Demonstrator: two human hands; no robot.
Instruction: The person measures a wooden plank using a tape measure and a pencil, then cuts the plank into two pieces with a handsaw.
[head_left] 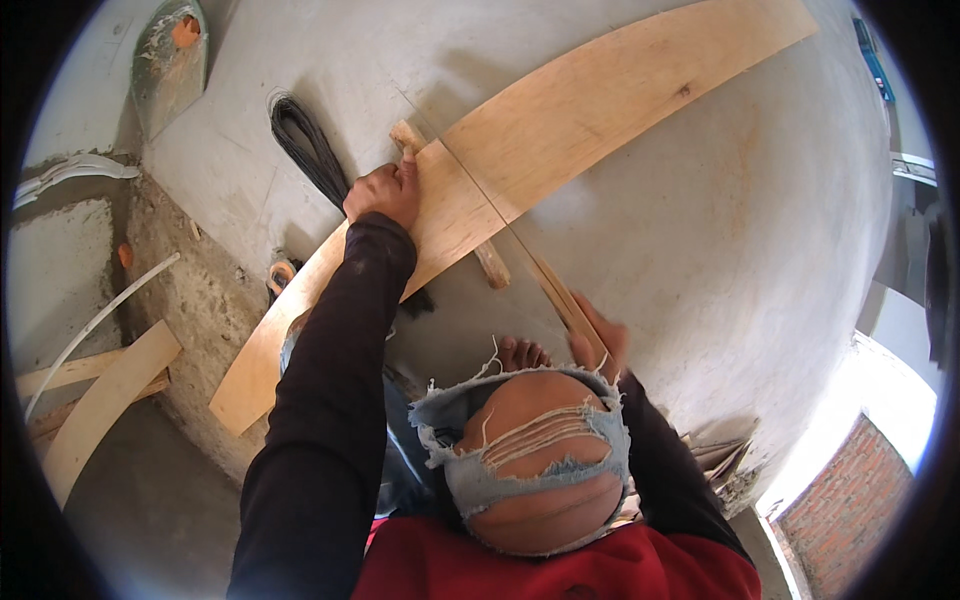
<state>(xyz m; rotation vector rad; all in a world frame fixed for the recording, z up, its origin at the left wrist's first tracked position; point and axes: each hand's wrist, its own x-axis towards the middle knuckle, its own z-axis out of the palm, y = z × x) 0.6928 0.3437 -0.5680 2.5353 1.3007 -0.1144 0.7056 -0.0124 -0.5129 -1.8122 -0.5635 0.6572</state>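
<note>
A long plywood board (560, 130) lies across a concrete slab (720, 240), resting on a short wooden block (490, 262). My left hand (383, 190) presses down on the board's near edge. My right hand (598, 340) grips the wooden handle of a handsaw (540, 272), whose thin blade runs up across the board to about its middle. My bare foot (522, 353) and my knee in torn jeans (530, 450) are just below the saw.
A bundle of black wire (305, 145) lies on the slab left of the board. Loose plywood strips (100, 395) and a white pipe (95, 320) lie lower left. A brick wall (850, 500) shows at lower right.
</note>
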